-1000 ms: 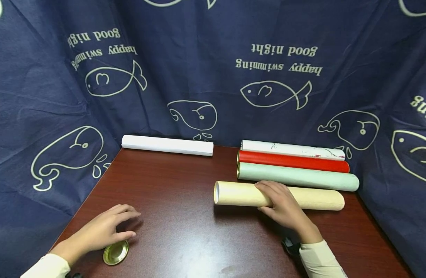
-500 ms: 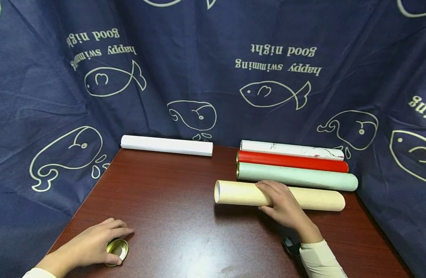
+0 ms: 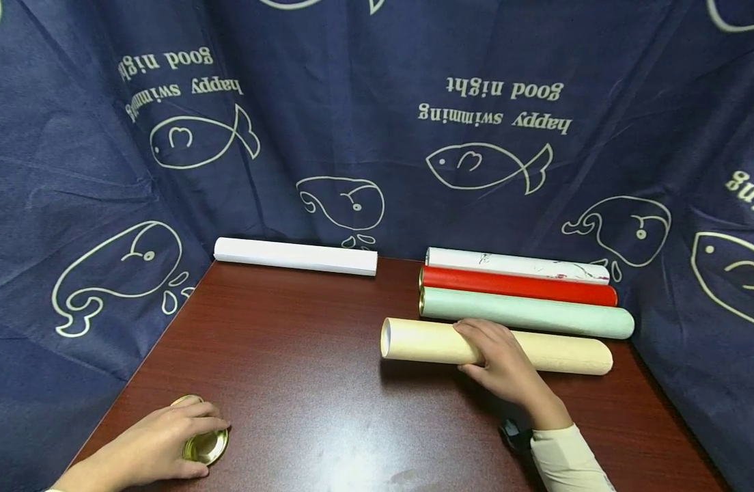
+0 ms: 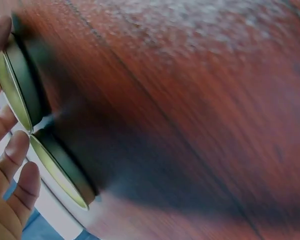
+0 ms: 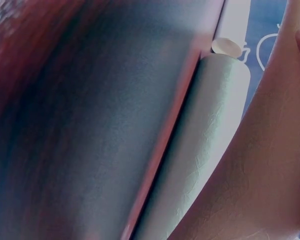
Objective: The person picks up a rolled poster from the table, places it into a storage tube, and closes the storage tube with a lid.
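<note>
My right hand (image 3: 503,362) grips a cream cardboard tube (image 3: 561,352) from above, near its middle. The tube's left end is uncapped and faces left, with shadow on the table below it. In the right wrist view the same tube (image 5: 260,160) fills the right side, in front of a pale green tube (image 5: 210,130). At the lower left, my left hand (image 3: 162,441) reaches over two round gold lids. The thumb and fingers lie around one lid (image 4: 15,85). The other lid (image 4: 65,175) stands close beside it, fingertips near its rim. In the head view the hand partly hides both lids.
Behind the cream tube lie the green tube (image 3: 524,313), a red tube (image 3: 518,285) and a white patterned tube (image 3: 518,265), side by side. A white paper roll (image 3: 294,256) lies at the back left. Dark blue curtain (image 3: 352,102) surrounds the brown table (image 3: 303,369).
My left hand has moved down and toward me, onto the gold lids, and now covers more of them. The right hand keeps its grip on the cream tube, almost still.
</note>
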A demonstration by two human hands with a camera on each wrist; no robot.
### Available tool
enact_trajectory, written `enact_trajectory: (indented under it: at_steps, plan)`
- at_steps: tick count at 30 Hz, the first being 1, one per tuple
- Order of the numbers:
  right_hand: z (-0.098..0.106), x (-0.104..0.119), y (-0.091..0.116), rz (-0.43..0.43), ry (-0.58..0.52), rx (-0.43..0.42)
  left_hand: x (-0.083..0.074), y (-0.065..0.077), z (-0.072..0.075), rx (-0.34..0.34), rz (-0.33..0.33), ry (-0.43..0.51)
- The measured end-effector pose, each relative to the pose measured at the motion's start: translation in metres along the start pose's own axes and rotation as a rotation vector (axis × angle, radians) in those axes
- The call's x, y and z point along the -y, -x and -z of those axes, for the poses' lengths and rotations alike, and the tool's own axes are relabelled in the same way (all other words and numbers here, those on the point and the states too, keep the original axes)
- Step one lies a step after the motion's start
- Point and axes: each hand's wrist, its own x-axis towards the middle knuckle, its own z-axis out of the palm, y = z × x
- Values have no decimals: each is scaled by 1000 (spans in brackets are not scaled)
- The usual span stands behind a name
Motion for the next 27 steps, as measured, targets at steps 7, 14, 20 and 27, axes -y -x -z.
enact_trajectory:
  at_steps: [7, 14, 20, 27]
  plan:
    - [-2, 0, 0, 12, -1, -9, 0, -28, 8, -82, 52, -16]
    - [-3, 2, 1, 19, -3, -9, 2, -87, 13, -200, 96, 94]
    - [-4, 4, 1, 20, -8, 0, -22, -146, -12, -395, 131, 385]
    - [-3, 6, 3, 6, 2, 7, -54, -209, -27, -415, 165, 652]
